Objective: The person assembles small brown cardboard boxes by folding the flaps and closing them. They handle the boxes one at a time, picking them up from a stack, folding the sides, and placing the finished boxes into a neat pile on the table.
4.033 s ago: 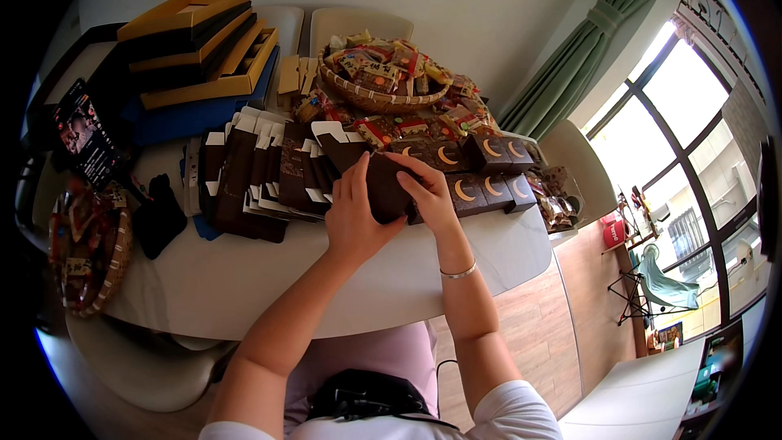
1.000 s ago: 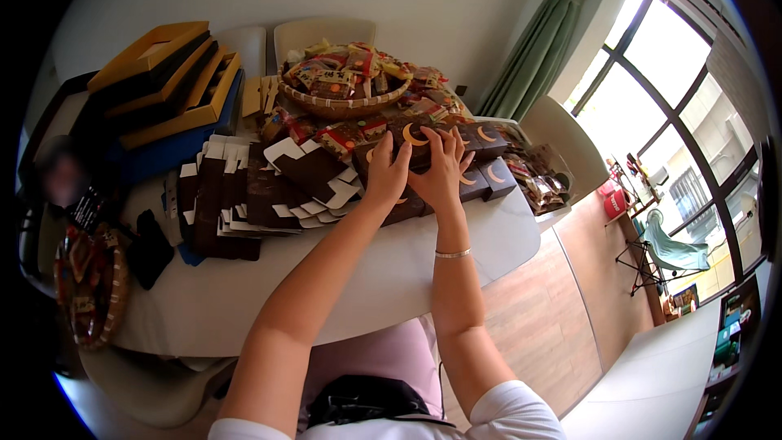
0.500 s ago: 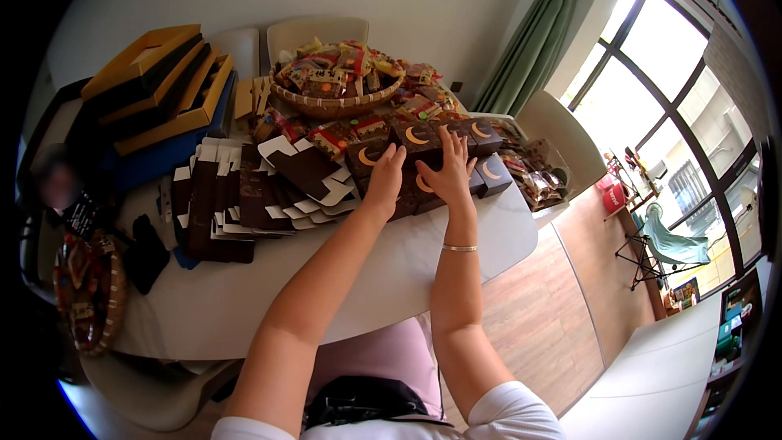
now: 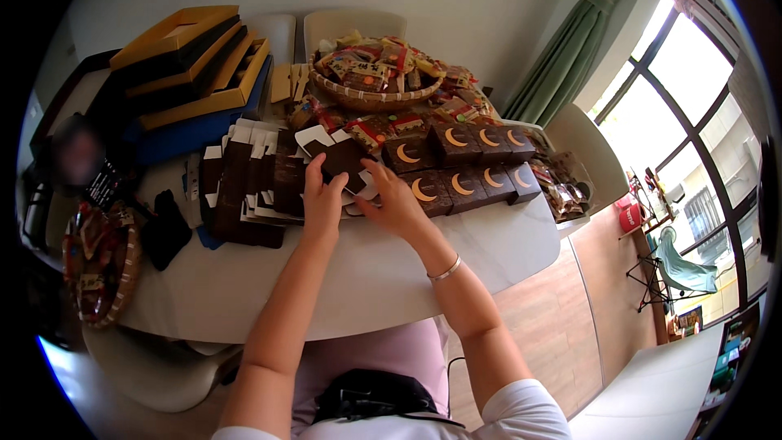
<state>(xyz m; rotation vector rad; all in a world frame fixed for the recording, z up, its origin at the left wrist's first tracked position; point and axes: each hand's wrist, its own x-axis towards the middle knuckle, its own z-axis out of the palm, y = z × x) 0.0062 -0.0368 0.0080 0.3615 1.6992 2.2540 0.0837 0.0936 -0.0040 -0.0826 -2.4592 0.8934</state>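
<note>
A dark brown flat carton with white flaps lies between my hands, over the right end of a row of similar flattened cartons. My left hand grips its left edge, thumb on the near side. My right hand is at its right edge, fingers bent and thumb apart below; the white flaps partly hide this grip. Just right of that hand stand two rows of folded dark brown boxes with gold crescent moons on them.
A wicker basket heaped with wrapped snacks stands behind the boxes. Black and yellow trays are stacked at the back left. Another snack basket and a black cloth are at the left. The white table has a rounded right corner.
Both hands have left the folded crescent-moon boxes and moved left to the flattened cartons, taking hold of one. The view has shifted, so the scene appears further right.
</note>
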